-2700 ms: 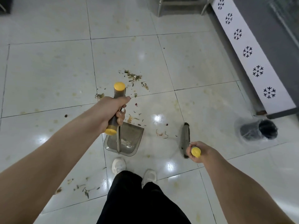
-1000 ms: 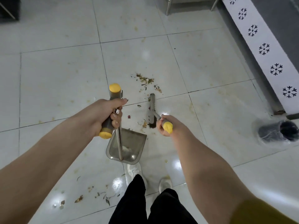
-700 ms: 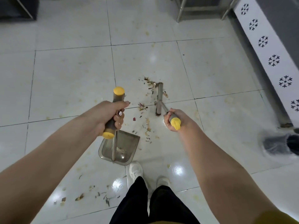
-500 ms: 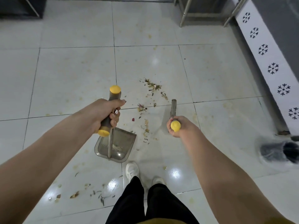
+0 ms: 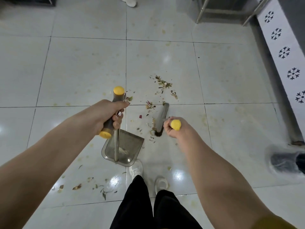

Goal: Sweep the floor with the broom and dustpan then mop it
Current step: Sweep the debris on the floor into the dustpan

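Sweeping step is under way; no mop is showing. Nearest, by the shoes (image 5: 136, 168), loose scraps (image 5: 77, 186) are lying on the floor (image 5: 82, 71) behind and to the left of the dustpan (image 5: 125, 147). The dustpan is sitting flat just ahead of the left shoe, its mouth facing away and to the right, with a little litter lying inside. The left hand (image 5: 107, 113) is wrapping its fingers round the pan's upright grip. The right hand (image 5: 175, 129) is clenching the yellow-capped end of the broom (image 5: 160, 119), and the two hands are staying apart. The broom head is resting on the tile just right of the pan's mouth, with crumbs lying between them. Farther out, a denser pile (image 5: 162, 84) is waiting beyond the head. Judgement: the next move is calling for a reach past that pile and a draw back toward the pan, lip kept down. The rear scraps and all the mopping are remaining.
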The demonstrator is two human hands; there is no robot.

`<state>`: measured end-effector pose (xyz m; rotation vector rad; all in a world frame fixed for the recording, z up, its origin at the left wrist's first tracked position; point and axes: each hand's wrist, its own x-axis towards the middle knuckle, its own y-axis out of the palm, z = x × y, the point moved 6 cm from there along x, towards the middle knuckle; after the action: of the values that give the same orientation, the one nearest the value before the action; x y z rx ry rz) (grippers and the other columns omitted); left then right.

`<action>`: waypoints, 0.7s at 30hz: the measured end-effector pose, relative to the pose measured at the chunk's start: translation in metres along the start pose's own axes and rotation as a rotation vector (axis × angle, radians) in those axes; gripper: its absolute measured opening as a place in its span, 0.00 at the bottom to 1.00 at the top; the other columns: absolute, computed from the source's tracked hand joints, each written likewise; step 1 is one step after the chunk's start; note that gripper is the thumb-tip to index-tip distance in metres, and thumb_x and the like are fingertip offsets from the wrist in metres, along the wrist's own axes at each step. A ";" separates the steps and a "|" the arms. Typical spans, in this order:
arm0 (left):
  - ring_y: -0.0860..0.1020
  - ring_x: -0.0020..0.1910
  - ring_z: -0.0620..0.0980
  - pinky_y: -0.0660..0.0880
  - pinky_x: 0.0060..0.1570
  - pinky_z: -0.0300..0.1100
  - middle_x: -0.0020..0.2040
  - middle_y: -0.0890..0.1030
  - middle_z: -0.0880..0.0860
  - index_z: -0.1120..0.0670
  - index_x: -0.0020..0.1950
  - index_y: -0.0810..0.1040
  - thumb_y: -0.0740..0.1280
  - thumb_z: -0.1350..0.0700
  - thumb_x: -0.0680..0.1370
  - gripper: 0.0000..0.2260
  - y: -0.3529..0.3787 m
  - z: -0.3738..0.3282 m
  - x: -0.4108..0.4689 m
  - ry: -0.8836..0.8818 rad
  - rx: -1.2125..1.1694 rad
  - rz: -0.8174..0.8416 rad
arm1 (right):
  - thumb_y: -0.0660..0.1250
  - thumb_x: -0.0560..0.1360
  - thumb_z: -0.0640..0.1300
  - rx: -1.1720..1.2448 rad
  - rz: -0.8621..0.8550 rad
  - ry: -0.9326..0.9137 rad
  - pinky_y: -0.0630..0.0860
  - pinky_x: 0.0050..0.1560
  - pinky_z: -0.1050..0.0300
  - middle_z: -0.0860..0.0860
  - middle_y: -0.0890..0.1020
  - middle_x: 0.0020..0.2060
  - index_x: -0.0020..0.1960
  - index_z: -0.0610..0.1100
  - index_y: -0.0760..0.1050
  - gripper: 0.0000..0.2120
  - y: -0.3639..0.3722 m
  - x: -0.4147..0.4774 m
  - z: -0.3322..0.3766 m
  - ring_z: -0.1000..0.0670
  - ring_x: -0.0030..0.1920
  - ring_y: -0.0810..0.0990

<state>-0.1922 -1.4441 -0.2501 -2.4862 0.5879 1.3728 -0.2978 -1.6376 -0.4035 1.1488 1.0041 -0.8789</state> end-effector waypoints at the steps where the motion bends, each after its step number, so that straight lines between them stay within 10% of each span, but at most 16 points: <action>1: 0.61 0.14 0.42 0.61 0.16 0.29 0.21 0.64 0.49 0.55 0.34 0.65 0.66 0.54 0.78 0.16 -0.004 0.001 0.001 -0.007 -0.009 -0.006 | 0.56 0.79 0.37 0.035 0.031 0.002 0.69 0.15 0.65 0.46 0.70 0.18 0.35 0.40 0.67 0.13 0.005 0.000 0.007 0.51 0.15 0.71; 7: 0.61 0.15 0.42 0.61 0.16 0.29 0.23 0.63 0.49 0.55 0.34 0.65 0.67 0.54 0.78 0.16 -0.025 0.002 0.000 -0.014 -0.050 -0.029 | 0.56 0.81 0.41 0.021 0.144 0.018 0.70 0.16 0.66 0.52 0.66 0.31 0.36 0.40 0.66 0.14 0.046 -0.004 0.020 0.52 0.16 0.70; 21: 0.62 0.15 0.42 0.61 0.17 0.29 0.20 0.64 0.49 0.55 0.34 0.65 0.67 0.54 0.77 0.15 -0.022 0.030 -0.057 0.087 -0.206 -0.121 | 0.61 0.79 0.43 -0.591 0.020 0.175 0.71 0.17 0.66 0.47 0.69 0.24 0.42 0.37 0.66 0.11 0.006 -0.034 0.034 0.54 0.16 0.72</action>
<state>-0.2325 -1.3999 -0.2172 -2.7048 0.3204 1.3467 -0.2975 -1.6683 -0.3659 0.7335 1.2840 -0.4182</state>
